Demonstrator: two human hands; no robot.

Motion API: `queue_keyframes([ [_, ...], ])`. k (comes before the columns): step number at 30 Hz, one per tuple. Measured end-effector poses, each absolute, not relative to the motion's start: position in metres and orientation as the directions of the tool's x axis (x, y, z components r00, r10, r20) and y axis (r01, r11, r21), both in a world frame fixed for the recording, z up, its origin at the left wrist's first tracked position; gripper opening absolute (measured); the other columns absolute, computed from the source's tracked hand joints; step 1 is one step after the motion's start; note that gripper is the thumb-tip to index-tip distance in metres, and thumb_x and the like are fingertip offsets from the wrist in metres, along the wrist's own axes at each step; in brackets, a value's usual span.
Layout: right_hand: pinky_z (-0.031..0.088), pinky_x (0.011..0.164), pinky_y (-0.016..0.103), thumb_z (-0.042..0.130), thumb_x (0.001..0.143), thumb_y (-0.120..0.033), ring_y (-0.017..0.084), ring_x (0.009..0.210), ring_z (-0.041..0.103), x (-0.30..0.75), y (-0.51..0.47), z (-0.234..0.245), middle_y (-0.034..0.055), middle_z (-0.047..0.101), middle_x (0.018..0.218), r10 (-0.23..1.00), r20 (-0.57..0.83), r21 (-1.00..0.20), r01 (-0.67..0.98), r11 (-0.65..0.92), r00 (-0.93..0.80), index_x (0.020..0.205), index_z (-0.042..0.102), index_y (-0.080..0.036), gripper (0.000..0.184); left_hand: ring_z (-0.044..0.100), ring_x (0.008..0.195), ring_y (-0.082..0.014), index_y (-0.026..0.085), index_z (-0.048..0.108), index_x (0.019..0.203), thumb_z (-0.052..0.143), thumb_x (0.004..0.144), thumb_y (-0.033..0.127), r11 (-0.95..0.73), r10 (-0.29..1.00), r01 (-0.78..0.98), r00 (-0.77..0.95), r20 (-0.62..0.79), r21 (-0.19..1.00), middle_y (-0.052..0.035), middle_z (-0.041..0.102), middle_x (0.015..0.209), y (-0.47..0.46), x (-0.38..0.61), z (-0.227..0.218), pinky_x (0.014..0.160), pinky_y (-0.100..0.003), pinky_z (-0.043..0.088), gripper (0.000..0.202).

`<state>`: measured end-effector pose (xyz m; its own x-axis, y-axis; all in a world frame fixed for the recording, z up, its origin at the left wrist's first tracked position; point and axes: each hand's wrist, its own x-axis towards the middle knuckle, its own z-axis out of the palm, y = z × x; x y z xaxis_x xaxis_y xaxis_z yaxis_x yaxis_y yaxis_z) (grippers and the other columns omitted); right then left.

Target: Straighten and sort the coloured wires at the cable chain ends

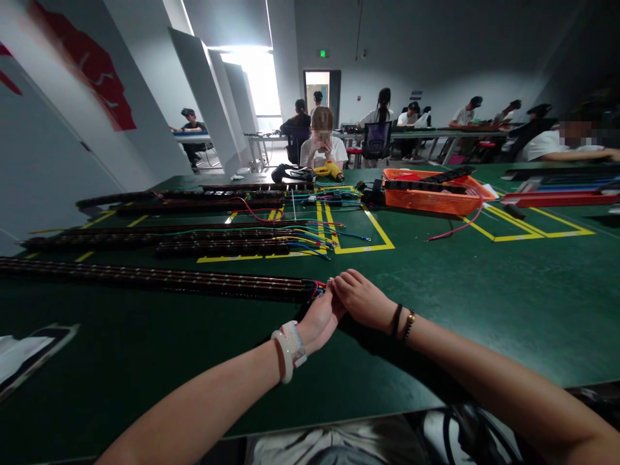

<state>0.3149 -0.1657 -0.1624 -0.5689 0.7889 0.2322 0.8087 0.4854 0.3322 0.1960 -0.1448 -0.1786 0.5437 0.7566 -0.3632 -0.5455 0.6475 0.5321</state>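
Note:
My left hand (322,316) and my right hand (361,298) meet over the green table, fingers closed together at the end of a long dark wire harness (159,279). Red and blue wires come out of the harness end and run into my left hand's fingers. My right hand is pinched against the left fingertips; whatever lies between its fingers is hidden. The harness stretches flat to the left edge of the view. Beyond it lie more dark harness bundles (227,245) with loose coloured wire ends and small terminals.
An orange basket (431,201) with dark strips in it stands at the back right, near a yellow heat gun (330,170). Yellow tape (372,248) marks rectangles on the table (460,310). A person sits across, others farther back. A blurred clipboard-like item (33,355) lies left.

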Motion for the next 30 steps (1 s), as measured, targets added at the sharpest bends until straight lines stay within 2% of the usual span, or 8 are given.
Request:
queue_keyframes([
  [5, 0.033, 0.094, 0.04, 0.044, 0.087, -0.018, 0.025, 0.096, 0.045, 0.321, -0.175, -0.168, 0.0143, 0.056, 0.104, 0.792, 0.295, 0.21, 0.845, 0.492, -0.534, 0.122, 0.051, -0.006, 0.037, 0.062, 0.085, -0.0124, 0.015, 0.06, 0.081, 0.043, 0.092, 0.026, 0.635, 0.755, -0.56, 0.594, -0.277, 0.532, -0.0037, 0.067, 0.086, -0.141, 0.196, -0.186, 0.088, -0.029, 0.047, 0.023],
  [8, 0.034, 0.092, 0.039, 0.046, 0.089, -0.029, 0.024, 0.099, 0.046, 0.329, -0.176, -0.165, 0.0128, 0.055, 0.111, 0.797, 0.345, 0.101, 0.864, 0.493, -0.495, 0.125, 0.05, -0.013, 0.039, 0.062, 0.087, -0.0134, 0.013, 0.061, 0.086, 0.046, 0.091, 0.028, 0.609, 0.756, -0.541, 0.616, -0.22, 0.58, -0.0061, 0.067, 0.089, -0.142, 0.195, -0.183, 0.089, -0.029, 0.046, 0.022],
  [11, 0.033, 0.092, 0.04, 0.053, 0.086, -0.041, 0.024, 0.1, 0.045, 0.343, -0.174, -0.158, 0.0105, 0.054, 0.114, 0.795, 0.391, 0.034, 0.87, 0.492, -0.464, 0.124, 0.051, -0.02, 0.044, 0.062, 0.084, -0.013, 0.012, 0.062, 0.088, 0.045, 0.091, 0.032, 0.63, 0.732, -0.487, 0.632, -0.255, 0.605, -0.0076, 0.067, 0.091, -0.144, 0.193, -0.177, 0.09, -0.029, 0.045, 0.026],
  [16, 0.031, 0.092, 0.038, 0.057, 0.084, -0.042, 0.022, 0.097, 0.047, 0.362, -0.17, -0.149, 0.0078, 0.059, 0.103, 0.761, 0.378, 0.125, 0.843, 0.523, -0.527, 0.11, 0.06, -0.02, 0.034, 0.062, 0.093, -0.0167, 0.01, 0.062, 0.087, 0.037, 0.092, 0.04, 0.675, 0.687, -0.439, 0.667, -0.288, 0.593, -0.0127, 0.067, 0.096, -0.145, 0.19, -0.173, 0.096, -0.034, 0.042, 0.04],
  [20, 0.032, 0.089, 0.036, 0.048, 0.091, -0.025, 0.019, 0.088, 0.049, 0.363, -0.169, -0.148, 0.0055, 0.062, 0.089, 0.722, 0.311, 0.296, 0.785, 0.545, -0.618, 0.104, 0.062, -0.019, 0.02, 0.061, 0.098, -0.0184, 0.011, 0.062, 0.086, 0.038, 0.092, 0.04, 0.686, 0.679, -0.432, 0.669, -0.302, 0.585, -0.0133, 0.067, 0.096, -0.144, 0.191, -0.174, 0.098, -0.035, 0.041, 0.038],
  [24, 0.033, 0.086, 0.035, 0.039, 0.093, -0.015, 0.018, 0.081, 0.049, 0.36, -0.17, -0.148, 0.0058, 0.062, 0.086, 0.681, 0.266, 0.425, 0.717, 0.552, -0.682, 0.102, 0.061, -0.015, 0.024, 0.06, 0.102, -0.0186, 0.01, 0.062, 0.085, 0.037, 0.092, 0.039, 0.68, 0.687, -0.462, 0.672, -0.276, 0.57, -0.0137, 0.067, 0.098, -0.144, 0.192, -0.177, 0.101, -0.036, 0.038, 0.039],
  [27, 0.034, 0.084, 0.035, 0.039, 0.093, -0.013, 0.018, 0.079, 0.05, 0.358, -0.172, -0.147, 0.0072, 0.062, 0.084, 0.697, 0.259, 0.421, 0.727, 0.542, -0.669, 0.099, 0.061, -0.014, 0.024, 0.059, 0.104, -0.0197, 0.01, 0.062, 0.084, 0.038, 0.092, 0.038, 0.66, 0.705, -0.478, 0.661, -0.257, 0.58, -0.0149, 0.067, 0.1, -0.144, 0.193, -0.179, 0.103, -0.037, 0.037, 0.038],
  [30, 0.034, 0.081, 0.034, 0.043, 0.091, -0.016, 0.018, 0.078, 0.05, 0.356, -0.172, -0.147, 0.0073, 0.062, 0.079, 0.765, 0.274, 0.308, 0.807, 0.504, -0.583, 0.093, 0.062, -0.015, 0.02, 0.059, 0.105, -0.0205, 0.009, 0.062, 0.087, 0.038, 0.092, 0.037, 0.646, 0.717, -0.466, 0.643, -0.27, 0.604, -0.0155, 0.066, 0.102, -0.145, 0.192, -0.178, 0.103, -0.038, 0.037, 0.037],
])
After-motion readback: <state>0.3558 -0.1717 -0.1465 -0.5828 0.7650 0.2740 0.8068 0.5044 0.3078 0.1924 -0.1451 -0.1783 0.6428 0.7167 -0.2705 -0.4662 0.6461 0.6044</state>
